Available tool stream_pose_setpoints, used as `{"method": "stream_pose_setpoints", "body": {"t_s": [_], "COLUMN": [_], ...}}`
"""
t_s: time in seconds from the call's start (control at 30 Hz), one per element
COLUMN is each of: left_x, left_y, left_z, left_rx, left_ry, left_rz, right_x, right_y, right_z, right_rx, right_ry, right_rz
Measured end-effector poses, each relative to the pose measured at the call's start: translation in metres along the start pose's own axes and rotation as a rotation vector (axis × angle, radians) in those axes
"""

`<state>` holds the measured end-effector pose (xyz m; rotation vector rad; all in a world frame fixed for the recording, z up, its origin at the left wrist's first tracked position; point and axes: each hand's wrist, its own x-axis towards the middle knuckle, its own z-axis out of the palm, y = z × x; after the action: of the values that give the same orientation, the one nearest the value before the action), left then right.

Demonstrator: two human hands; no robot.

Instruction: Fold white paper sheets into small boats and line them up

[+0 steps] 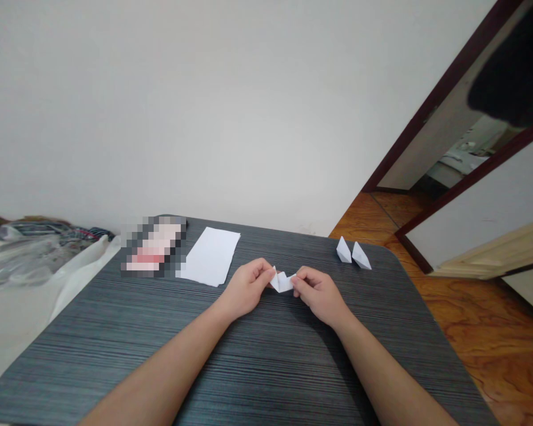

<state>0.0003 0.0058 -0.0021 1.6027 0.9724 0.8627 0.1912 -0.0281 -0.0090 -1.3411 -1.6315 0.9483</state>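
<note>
Between my two hands is a small folded paper boat (285, 283), white, with a raised peak in its middle. My left hand (249, 287) pinches its left tip between thumb and fingers. Its right end is gripped the same way by my right hand (317, 293). The boat is held just over the dark wood-grain table (266, 367); whether it touches the surface I cannot tell. To the right, two finished-looking white paper boats (344, 251) stand side by side near the far edge.
A stack of white paper sheets (211, 257) lies left of my hands. Beyond it is a pixelated, blurred-out object (153, 247). A pale wall (249, 118) rises behind the table. Plastic-covered cloth (44, 254) lies at the left, and wooden floor (479, 296) with a doorway at the right.
</note>
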Motion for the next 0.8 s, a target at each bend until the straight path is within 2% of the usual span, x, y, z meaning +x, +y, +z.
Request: {"method": "stream_pose_setpoints", "body": {"t_s": [0.2, 0.5, 0.63, 0.8], "left_x": [0.0007, 0.0024, 0.0029, 0.0001], "left_y": [-0.0033, -0.0046, -0.0054, -0.0022], "left_z": [0.0039, 0.0041, 0.0028, 0.0034], "left_rx": [-0.284, -0.489, -0.518, -0.412], "left_ry": [0.022, 0.048, 0.062, 0.061], "left_rz": [-0.056, -0.042, -0.033, -0.035], "right_x": [0.0, -0.0006, -0.0008, -0.0021], "right_y": [0.0058, 0.0068, 0.0064, 0.0068], "right_z": [0.0029, 0.0045, 0.0063, 0.008], "right_rx": [0.122, 0.262, 0.338, 0.319], "right_ry": [0.079, 0.125, 0.119, 0.069], "right_rz": [0.066, 0.069, 0.065, 0.039]}}
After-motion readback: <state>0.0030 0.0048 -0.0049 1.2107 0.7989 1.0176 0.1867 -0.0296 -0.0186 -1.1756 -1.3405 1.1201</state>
